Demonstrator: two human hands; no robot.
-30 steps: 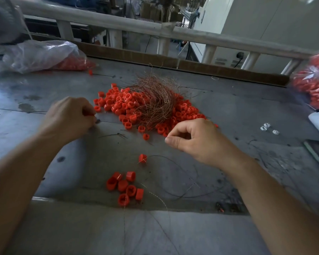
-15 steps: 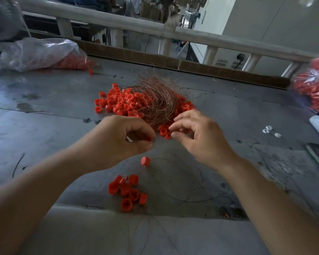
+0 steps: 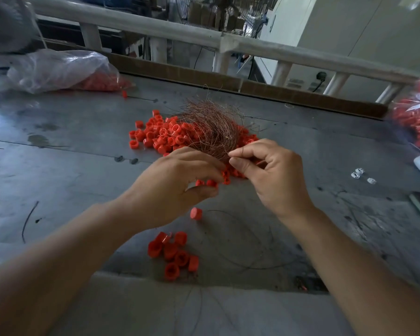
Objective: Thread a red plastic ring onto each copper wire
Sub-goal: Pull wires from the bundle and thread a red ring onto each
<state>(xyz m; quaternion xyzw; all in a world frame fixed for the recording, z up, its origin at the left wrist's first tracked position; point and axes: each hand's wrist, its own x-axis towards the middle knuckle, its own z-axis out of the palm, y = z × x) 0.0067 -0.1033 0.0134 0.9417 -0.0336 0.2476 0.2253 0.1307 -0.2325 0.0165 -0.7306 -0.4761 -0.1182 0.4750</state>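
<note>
1. Left hand pinches a red ring; right hand pinches a strand from the copper wire bundle.
2. Apparently done: small ring cluster at six o'clock.
3. Mostly left: bundle and loose ring pile at twelve.

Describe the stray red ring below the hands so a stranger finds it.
On the grey table, a heap of red rings lies by the copper wire tangle; a small cluster sits nearer the person. The stray ring lies alone between them, touching no other.
</note>
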